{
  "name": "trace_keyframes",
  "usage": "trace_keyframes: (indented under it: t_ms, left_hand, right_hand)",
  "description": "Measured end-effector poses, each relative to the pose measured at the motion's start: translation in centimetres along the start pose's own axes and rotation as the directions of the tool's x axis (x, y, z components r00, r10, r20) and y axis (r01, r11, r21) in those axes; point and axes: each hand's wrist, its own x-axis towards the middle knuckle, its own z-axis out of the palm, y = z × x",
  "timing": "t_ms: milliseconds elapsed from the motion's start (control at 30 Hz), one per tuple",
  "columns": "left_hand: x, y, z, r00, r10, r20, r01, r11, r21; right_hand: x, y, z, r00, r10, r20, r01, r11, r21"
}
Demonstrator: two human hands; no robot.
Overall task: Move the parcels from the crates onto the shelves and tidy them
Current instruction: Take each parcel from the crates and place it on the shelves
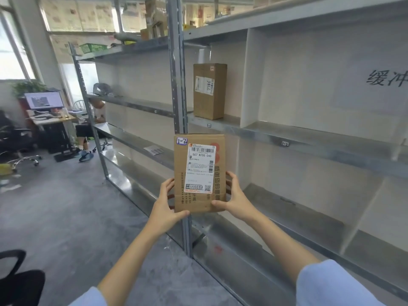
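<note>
Before the shelves (309, 138) — brown labelled parcel (199, 173), upright.

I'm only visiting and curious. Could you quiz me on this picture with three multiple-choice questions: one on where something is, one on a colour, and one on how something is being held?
1. Where does the unheld parcel stand?
A. on the floor
B. upright on a shelf
C. on a desk

2. What colour are the person's sleeves?
A. red
B. black
C. light blue

3. How is the labelled parcel held?
A. by both hands at its lower end
B. by one hand only
C. not held at all

Answers:
1 B: it stands upright on the metal shelf.
2 C: both cuffs show pale blue.
3 A: the left hand and the right hand grip its lower sides.
</note>
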Motion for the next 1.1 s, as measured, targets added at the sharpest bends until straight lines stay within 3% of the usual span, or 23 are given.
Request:
trace_keyframes:
  t_ms: [167,467,733,900,1100]
  left_hand:
    - [4.8,-1.4,0.8,0.999,0.027,0.023,-0.027,1.0,-0.007]
    - [13.0,-0.1,5.7,0.982,0.131,0.135,-0.121,0.99,-0.077]
    - [21.2,5.5,9.6,0.897,0.361,0.256,-0.352,0.932,-0.08]
    - [26.8,7.2,9.7,0.844,0.455,0.285,-0.491,0.868,0.07]
    - [30.8,5.0,10.1,0.841,0.441,0.314,-0.541,0.659,0.523]
  right_hand:
    - [4.0,1.0,-1.2,1.0,-0.001,-0.027,0.001,1.0,0.017]
    - [6.0,0.8,-6.3,0.928,-0.062,-0.366,0.054,0.998,-0.032]
    - [7.8,-0.8,-12.9,0.731,-0.206,-0.651,0.145,0.979,-0.147]
    - [10.5,-1.9,-16.7,0.586,-0.258,-0.768,0.151,0.966,-0.209]
    - [15.1,-1.1,-20.2,0.529,-0.259,-0.808,0.057,0.961,-0.271]
